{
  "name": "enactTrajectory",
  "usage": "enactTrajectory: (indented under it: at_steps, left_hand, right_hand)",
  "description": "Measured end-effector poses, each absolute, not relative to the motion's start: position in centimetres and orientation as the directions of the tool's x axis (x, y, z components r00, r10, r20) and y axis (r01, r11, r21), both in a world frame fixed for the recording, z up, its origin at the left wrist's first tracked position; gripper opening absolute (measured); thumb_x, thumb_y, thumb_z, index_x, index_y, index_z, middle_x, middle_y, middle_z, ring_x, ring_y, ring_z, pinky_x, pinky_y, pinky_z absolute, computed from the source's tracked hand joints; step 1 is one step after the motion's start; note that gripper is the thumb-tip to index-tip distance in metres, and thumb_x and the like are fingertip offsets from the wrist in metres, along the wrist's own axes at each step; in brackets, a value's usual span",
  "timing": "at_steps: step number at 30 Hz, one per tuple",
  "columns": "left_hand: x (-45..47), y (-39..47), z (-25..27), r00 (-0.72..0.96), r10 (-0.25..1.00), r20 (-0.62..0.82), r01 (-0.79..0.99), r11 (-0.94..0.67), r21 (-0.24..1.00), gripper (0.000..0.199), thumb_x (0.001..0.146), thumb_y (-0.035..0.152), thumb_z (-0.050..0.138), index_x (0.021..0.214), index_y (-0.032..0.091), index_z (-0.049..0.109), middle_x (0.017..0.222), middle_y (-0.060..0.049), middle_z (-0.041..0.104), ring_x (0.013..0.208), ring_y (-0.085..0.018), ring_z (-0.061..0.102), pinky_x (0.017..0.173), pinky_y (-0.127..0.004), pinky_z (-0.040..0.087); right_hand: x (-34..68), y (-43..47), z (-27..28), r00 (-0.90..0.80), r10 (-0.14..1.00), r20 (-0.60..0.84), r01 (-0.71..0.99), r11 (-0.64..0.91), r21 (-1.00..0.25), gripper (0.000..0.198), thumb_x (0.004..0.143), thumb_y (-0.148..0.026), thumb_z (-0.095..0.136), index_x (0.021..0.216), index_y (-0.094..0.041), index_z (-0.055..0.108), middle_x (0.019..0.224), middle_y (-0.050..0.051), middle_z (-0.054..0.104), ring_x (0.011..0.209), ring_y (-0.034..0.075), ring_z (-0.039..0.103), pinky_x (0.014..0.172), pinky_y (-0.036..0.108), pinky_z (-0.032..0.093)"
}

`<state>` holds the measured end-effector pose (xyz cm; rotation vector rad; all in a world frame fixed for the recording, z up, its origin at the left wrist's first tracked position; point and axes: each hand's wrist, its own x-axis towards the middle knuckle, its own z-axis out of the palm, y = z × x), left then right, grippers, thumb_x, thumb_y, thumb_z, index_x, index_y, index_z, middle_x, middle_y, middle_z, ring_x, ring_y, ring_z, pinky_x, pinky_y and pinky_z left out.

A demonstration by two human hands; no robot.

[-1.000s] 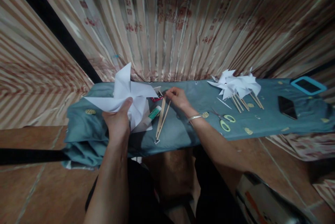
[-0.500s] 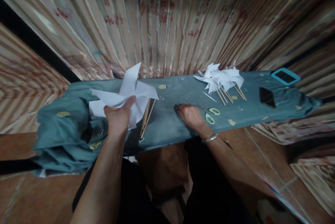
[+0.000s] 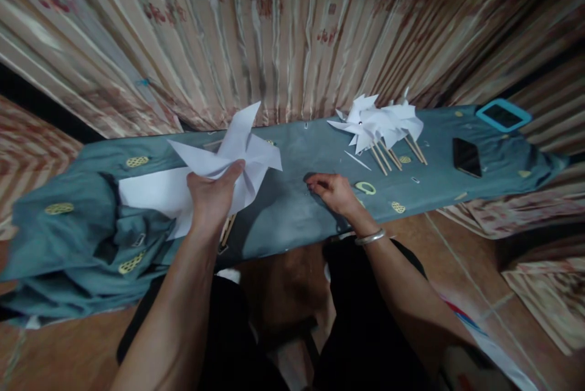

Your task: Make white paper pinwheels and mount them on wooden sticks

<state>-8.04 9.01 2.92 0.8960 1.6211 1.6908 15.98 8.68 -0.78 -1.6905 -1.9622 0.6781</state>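
My left hand [image 3: 212,196] grips a white paper pinwheel [image 3: 247,150], its thumb pressed near the centre where the folded blades meet. Below the pinwheel lie some wooden sticks [image 3: 227,229], partly covered. White paper [image 3: 153,193] rests on the cloth left of that hand. My right hand [image 3: 331,191], with a bracelet on its wrist, is low over the cloth-covered surface. Its thumb and fingertips are pinched together; whatever they may hold is too small to make out. Green-handled scissors [image 3: 365,187] lie right beside it, partly hidden by the hand.
Several finished pinwheels on sticks [image 3: 381,126] lie at the back right, near a thin white strip [image 3: 358,160]. Farther right are a dark phone [image 3: 467,157] and a blue-framed device [image 3: 504,115]. A patterned curtain [image 3: 292,31] hangs behind the green cloth [image 3: 283,226].
The pinwheel in my left hand has been raised and shifted slightly right, uncovering paper beneath. My right hand has lifted a little from the cloth, with its fingers now pinched, covering more of the scissors.
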Motion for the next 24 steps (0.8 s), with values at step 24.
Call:
enactTrajectory:
  at_steps: [24]
  left_hand:
    - [-6.1, 7.9, 2.1, -0.400, 0.917, 0.003, -0.038, -0.020, 0.999, 0.033, 0.053, 0.032, 0.081, 0.077, 0.011, 0.072, 0.081, -0.008, 0.075, 0.075, -0.023, 0.070, 0.071, -0.031, 0.056]
  right_hand:
    - [14.6, 7.2, 0.1, -0.306, 0.949, -0.073, 0.873, 0.249, -0.419, 0.016, 0.083, -0.021, 0.056, 0.082, -0.021, 0.072, 0.074, 0.002, 0.071, 0.068, 0.016, 0.064, 0.063, 0.024, 0.039]
